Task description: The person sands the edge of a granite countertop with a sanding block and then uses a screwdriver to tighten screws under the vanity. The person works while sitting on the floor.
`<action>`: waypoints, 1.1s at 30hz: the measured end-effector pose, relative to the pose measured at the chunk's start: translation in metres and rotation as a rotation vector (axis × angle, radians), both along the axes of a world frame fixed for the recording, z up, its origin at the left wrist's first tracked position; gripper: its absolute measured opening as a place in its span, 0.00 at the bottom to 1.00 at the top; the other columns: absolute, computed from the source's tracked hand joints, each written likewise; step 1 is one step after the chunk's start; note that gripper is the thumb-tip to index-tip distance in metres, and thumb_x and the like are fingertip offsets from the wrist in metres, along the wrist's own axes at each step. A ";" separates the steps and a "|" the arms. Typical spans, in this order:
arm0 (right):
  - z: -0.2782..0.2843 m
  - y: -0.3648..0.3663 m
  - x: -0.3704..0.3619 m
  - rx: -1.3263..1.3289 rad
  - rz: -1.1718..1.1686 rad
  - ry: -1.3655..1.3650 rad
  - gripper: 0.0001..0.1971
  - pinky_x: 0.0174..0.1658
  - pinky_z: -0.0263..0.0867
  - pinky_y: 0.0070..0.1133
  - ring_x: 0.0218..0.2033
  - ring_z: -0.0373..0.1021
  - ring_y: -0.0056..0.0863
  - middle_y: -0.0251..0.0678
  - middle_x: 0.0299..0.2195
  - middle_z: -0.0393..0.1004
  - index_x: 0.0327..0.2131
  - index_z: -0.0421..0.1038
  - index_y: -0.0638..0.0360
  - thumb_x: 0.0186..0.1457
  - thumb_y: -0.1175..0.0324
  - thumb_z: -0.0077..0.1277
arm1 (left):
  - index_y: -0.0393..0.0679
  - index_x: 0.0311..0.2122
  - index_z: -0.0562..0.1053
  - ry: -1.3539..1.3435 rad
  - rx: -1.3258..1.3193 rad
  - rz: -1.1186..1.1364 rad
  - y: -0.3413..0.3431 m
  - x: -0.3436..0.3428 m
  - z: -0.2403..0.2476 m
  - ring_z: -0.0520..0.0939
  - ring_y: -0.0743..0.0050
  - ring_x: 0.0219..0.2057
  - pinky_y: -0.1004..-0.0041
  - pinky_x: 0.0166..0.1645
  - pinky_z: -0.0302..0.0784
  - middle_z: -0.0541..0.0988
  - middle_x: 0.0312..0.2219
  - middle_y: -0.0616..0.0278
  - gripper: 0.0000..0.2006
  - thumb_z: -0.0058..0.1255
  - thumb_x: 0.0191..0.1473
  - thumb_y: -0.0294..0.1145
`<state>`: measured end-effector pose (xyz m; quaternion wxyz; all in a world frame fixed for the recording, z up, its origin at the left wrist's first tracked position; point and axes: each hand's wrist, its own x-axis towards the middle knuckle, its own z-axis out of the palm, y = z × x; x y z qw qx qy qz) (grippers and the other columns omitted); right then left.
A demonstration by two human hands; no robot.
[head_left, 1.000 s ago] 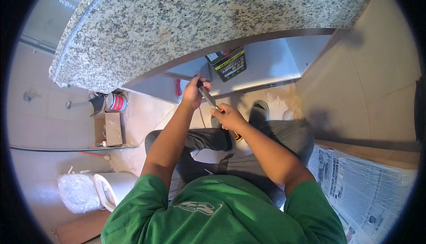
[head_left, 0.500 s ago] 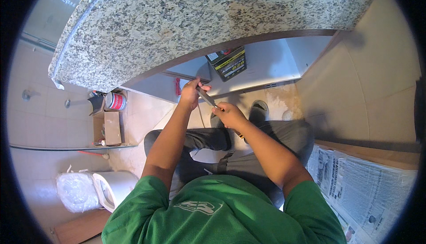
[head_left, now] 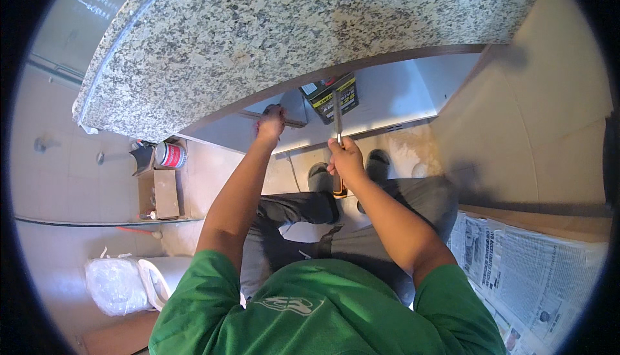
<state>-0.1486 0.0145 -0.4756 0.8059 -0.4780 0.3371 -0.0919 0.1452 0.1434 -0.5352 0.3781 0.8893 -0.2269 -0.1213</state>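
In my right hand [head_left: 347, 161] is a chisel [head_left: 337, 115] with a long flat grey blade and a black-and-orange handle. The handle's end sticks out below my fist, and the blade points away from me into the cabinet opening. My left hand [head_left: 271, 122] is inside the opening, its fingers curled at the edge of a wooden board [head_left: 294, 123]. What those fingers grip, if anything, is hidden. Beyond the blade, a black-and-yellow box [head_left: 329, 100] stands on the cabinet's white bottom panel [head_left: 387, 106].
A speckled granite countertop [head_left: 278, 26] overhangs the cabinet. On the left are a red-and-white can [head_left: 171, 155], a cardboard box [head_left: 166, 193] and a toilet [head_left: 155, 281] beside plastic wrapping [head_left: 116, 284]. Newspaper [head_left: 523, 271] covers a surface at the right.
The chisel has swung from slanting between both hands to pointing forward in my right hand. My left hand has let go of its blade and moved slightly left, into the opening.
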 end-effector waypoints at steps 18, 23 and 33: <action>-0.005 -0.022 -0.005 -0.001 -0.161 -0.011 0.14 0.20 0.65 0.20 0.16 0.68 0.20 0.28 0.19 0.66 0.34 0.65 0.54 0.64 0.56 0.54 | 0.47 0.51 0.76 -0.435 0.338 -0.243 -0.130 -0.069 0.069 0.77 0.38 0.52 0.48 0.59 0.67 0.79 0.47 0.41 0.19 0.48 0.61 0.48; -0.001 -0.027 -0.006 0.031 -0.207 -0.002 0.15 0.18 0.63 0.20 0.15 0.67 0.20 0.29 0.19 0.66 0.34 0.65 0.55 0.64 0.56 0.55 | 0.42 0.50 0.76 -0.558 0.169 -0.141 -0.122 -0.103 0.081 0.77 0.37 0.49 0.50 0.59 0.66 0.79 0.45 0.40 0.19 0.52 0.60 0.43; 0.010 -0.049 -0.012 0.472 -0.373 -0.195 0.12 0.19 0.65 0.26 0.15 0.67 0.28 0.32 0.17 0.67 0.34 0.66 0.53 0.62 0.60 0.56 | 0.37 0.40 0.74 0.238 -0.361 -0.273 -0.053 -0.202 0.034 0.75 0.75 0.37 0.71 0.45 0.72 0.78 0.32 0.63 0.11 0.45 0.69 0.34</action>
